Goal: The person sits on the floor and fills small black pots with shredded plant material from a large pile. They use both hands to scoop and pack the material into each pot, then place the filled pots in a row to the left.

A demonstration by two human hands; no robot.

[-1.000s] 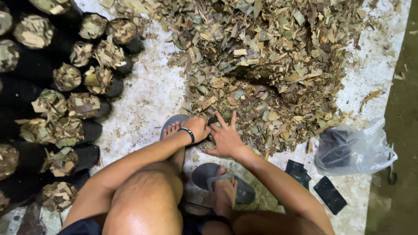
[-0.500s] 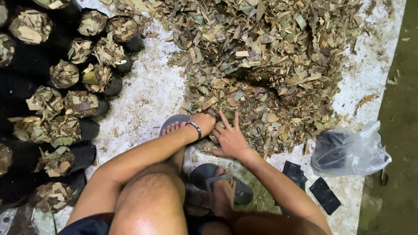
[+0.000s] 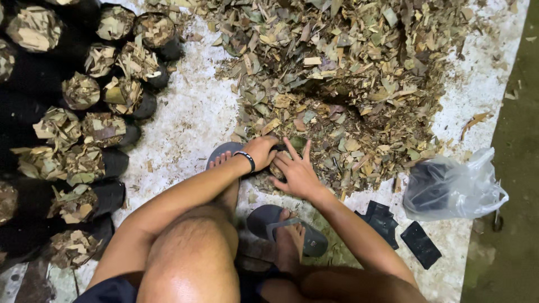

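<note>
A white, speckled floor (image 3: 191, 120) runs under me, littered with bits of leaf, and a dark strip of ground borders it along the right edge of the frame. Across the upper middle lies a big heap of dry chopped leaves (image 3: 342, 73), brown and pale green.

I squat at its near edge, my knee filling the lower centre. My left hand (image 3: 263, 150), a black band (image 3: 246, 161) at its wrist, is curled down against the edge of the heap, its fingers bent and close together; I cannot tell what they close on. My right hand (image 3: 299, 171) lies flat just beside it with its fingers (image 3: 292, 149) spread wide, pressing on the leaves. Something dark sits between my hands, mostly hidden.

My feet wear grey flip-flops (image 3: 283, 227), one below my hands, the other under my left wrist.

Down the left side of the frame stand rows of black nursery bags (image 3: 115, 163), each packed to the top with the same leaves. At right centre slumps a clear plastic bag (image 3: 455, 188) with dark contents, and flat empty black bags (image 3: 401, 230) lie on the floor just left of it.
</note>
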